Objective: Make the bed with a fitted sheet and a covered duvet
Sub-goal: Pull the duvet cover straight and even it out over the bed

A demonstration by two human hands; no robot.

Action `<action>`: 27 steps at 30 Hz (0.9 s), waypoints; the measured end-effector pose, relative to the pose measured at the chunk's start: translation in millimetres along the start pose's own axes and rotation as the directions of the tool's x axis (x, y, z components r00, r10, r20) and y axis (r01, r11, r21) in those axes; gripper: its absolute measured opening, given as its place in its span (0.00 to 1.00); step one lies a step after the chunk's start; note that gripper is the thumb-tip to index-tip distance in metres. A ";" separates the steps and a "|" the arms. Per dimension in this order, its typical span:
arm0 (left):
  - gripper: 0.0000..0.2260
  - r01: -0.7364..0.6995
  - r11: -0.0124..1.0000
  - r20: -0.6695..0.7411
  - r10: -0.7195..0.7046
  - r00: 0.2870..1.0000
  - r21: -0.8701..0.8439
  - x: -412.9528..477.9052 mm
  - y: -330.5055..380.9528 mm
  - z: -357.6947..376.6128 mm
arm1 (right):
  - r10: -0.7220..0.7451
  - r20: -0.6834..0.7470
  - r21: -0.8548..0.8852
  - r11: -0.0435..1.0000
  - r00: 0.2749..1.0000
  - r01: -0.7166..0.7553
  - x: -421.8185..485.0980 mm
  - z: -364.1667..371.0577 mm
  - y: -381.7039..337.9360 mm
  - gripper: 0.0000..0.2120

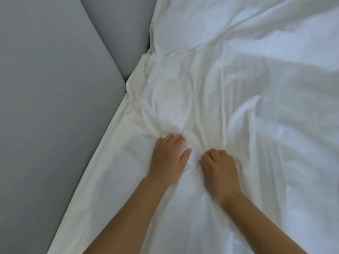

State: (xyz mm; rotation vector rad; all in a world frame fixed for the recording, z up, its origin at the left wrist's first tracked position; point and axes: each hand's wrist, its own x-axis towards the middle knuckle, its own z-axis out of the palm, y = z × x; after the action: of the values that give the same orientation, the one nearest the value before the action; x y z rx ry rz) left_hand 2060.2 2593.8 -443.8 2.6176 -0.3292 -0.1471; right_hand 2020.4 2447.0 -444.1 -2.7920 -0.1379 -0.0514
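- Duvet cover (247, 85), white and creased, lies across the bed, with its left edge against the grey padding (45, 88).
- Left hand (168, 156) and right hand (219, 167) sit close together, fingers curled into bunched cloth.
- This is probably to catch the filling inside and tug it straight.

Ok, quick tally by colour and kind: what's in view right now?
White duvet cover: 1
Grey panels: 2
Hands: 2, left hand and right hand, both gripping the cover
Total: 5
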 end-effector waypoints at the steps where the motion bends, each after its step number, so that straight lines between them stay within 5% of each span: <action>1: 0.17 0.021 0.998 -0.021 -0.022 1.000 -0.067 -2.6 3.8 0.0 | 0.033 -0.005 0.048 0.998 0.999 -0.032 2.5 -1.8 -3.4 0.10; 6: 0.24 -0.017 0.992 0.021 0.020 1.000 -0.127 -35.6 13.9 -6.2 | 0.170 -0.206 0.291 0.951 0.964 -0.106 -5.9 -15.2 -8.2 0.05; 10: 0.21 0.019 0.988 0.088 -0.005 0.996 -0.154 -57.9 15.2 1.8 | 0.262 0.278 0.026 0.960 0.924 -0.279 -30.9 -12.0 16.2 0.43; 12: 0.10 -0.022 0.991 0.027 0.026 0.999 -0.130 -64.0 17.1 11.9 | 0.179 0.301 -0.032 0.984 0.937 -0.177 -42.5 -8.2 19.0 0.34; 15: 0.05 -0.049 0.996 -0.020 0.048 0.999 -0.076 -66.1 21.4 17.1 | 0.017 0.031 -0.023 1.000 0.999 -0.017 -45.9 -0.6 17.5 0.09; 18: 0.05 -0.022 0.997 -0.071 0.017 0.997 -0.069 -64.3 30.4 14.4 | 0.024 -0.044 0.068 0.997 0.999 -0.021 -39.8 -2.9 16.0 0.08; 22: 0.11 -0.060 0.963 -0.231 -0.002 0.973 -0.261 -84.7 60.9 -1.3 | 0.120 -0.173 0.318 0.946 0.978 -0.060 -53.3 -24.5 12.1 0.08; 25: 0.08 -0.147 0.928 -0.235 0.067 0.970 -0.343 -95.6 85.7 2.5 | 0.103 -0.218 0.260 0.965 0.971 -0.044 -67.7 -48.9 32.5 0.11; 27: 0.08 -0.131 0.934 -0.099 0.103 0.990 -0.332 -95.4 89.4 18.4 | 0.153 -0.196 0.137 0.982 0.969 -0.127 -84.2 -55.0 53.7 0.09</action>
State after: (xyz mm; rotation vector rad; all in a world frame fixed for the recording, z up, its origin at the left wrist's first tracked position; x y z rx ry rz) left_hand 1946.8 2534.1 -412.1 2.2498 -0.3934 -0.0514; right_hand 1941.0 2370.5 -414.9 -2.6447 0.1045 -0.2866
